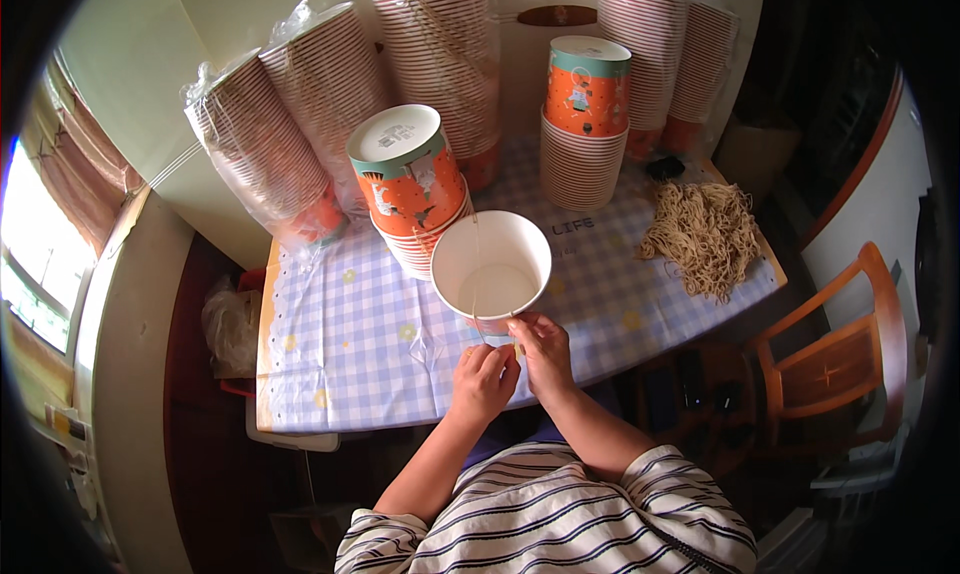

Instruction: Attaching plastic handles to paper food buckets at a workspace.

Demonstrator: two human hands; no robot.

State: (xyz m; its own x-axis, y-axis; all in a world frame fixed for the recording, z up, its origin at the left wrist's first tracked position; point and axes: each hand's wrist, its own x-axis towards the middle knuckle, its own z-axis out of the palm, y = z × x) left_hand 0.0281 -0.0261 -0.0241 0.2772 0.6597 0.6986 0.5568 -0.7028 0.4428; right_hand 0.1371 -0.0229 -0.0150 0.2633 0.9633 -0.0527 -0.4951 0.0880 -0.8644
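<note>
"Two hands; where's the white cup [492,262]?"
"Just beyond your left hand [484,379], pinching a thin cord [478,329] by the table [370,374]'s near edge; your right hand [545,354] touches the cup's rim, grip unclear."

The top [545,519] is white and dark-striped

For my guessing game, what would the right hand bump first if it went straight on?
The right hand would likely meet the open bucket first, at its near side; they seem to touch, though depth is unclear.
</note>
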